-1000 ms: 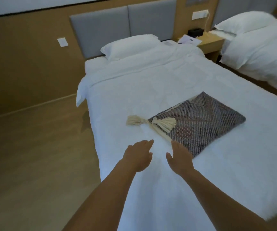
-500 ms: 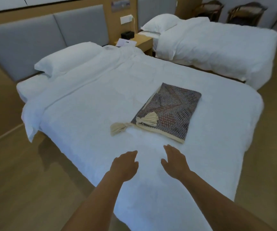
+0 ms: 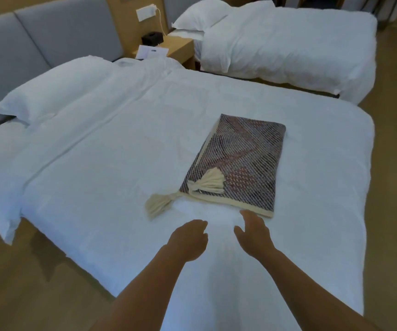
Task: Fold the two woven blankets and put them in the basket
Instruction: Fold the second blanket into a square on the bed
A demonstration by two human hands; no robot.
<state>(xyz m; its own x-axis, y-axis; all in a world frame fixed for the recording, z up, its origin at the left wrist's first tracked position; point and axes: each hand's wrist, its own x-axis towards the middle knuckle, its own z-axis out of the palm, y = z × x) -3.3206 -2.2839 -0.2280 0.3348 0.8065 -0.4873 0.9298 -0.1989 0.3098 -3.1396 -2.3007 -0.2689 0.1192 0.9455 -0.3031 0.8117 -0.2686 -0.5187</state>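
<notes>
Both hands have moved up toward the blanket point(image 3: 238, 163); the right hand point(image 3: 254, 232) is nearest.
It lies folded, centre-right on the bed point(image 3: 97, 187), long axis running up-frame, just above the relaxed, empty fingers point(image 3: 247, 215); the left hand point(image 3: 189, 240) is below the tassel point(image 3: 159, 204).

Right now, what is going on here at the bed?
A person reaches both bare hands toward one woven blanket, already folded, lying on the near bed. The left hand and right hand are open and hold nothing; the right fingertips are close to the blanket's near edge. It is not yet picked up.
</notes>
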